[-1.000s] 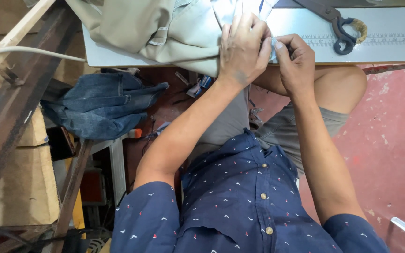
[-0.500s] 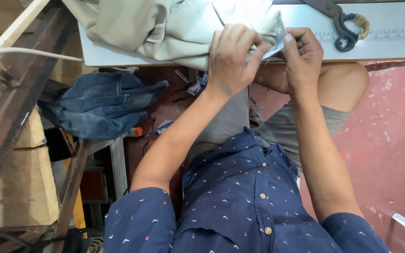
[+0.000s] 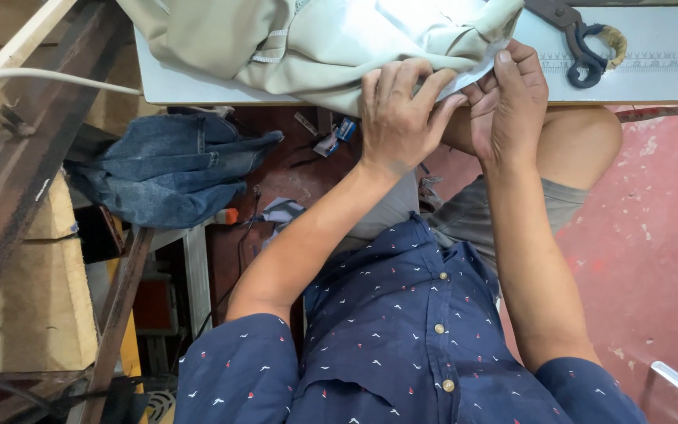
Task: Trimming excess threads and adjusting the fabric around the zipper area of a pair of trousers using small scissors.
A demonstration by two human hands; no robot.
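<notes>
A pale beige garment (image 3: 300, 43) lies bunched on a white table (image 3: 653, 78), its edge hanging over the near side. My left hand (image 3: 398, 118) pinches that hanging edge at the table's rim. My right hand (image 3: 512, 98) grips the same edge just to the right, thumb up against the cloth. The two hands touch each other. A pair of dark scissors (image 3: 578, 39) lies on the table, to the right of my right hand.
A folded pile of blue denim (image 3: 170, 169) sits on a low shelf to the left. Wooden beams (image 3: 17, 157) slope down the left side. Small scraps lie on the red floor (image 3: 653, 259) under the table. My bare knee (image 3: 582, 137) is below the table edge.
Both hands have slid down from on top of the cloth to its hanging edge at the table's near rim and pinch it there. The view has shifted slightly.
</notes>
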